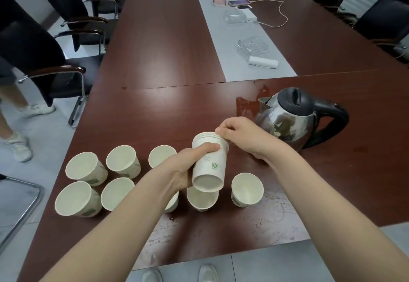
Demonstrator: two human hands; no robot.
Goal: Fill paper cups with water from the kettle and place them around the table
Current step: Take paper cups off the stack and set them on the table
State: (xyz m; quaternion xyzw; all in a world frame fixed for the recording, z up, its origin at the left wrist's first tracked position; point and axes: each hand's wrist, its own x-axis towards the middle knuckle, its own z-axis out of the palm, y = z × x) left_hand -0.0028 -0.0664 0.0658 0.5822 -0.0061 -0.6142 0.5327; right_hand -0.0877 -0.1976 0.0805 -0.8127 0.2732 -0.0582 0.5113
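Note:
My left hand (188, 166) grips a stack of nested white paper cups (209, 166), held tilted with its bottom toward me. My right hand (241, 135) pinches the rims at the stack's far end. Several single paper cups stand upright on the brown table (155, 116) below my arms, among them one at the far left (85, 167) and one at the right (247, 190); they look empty. A steel kettle (292, 120) with a black lid and handle stands to the right, just behind my right hand.
A wet patch (245, 104) lies left of the kettle's spout. Glass ashtrays (250, 46), a white roll (263, 62), phones and a cable lie along the grey centre strip. Black chairs (66, 78) line the left side, where a person's legs (15, 127) stand.

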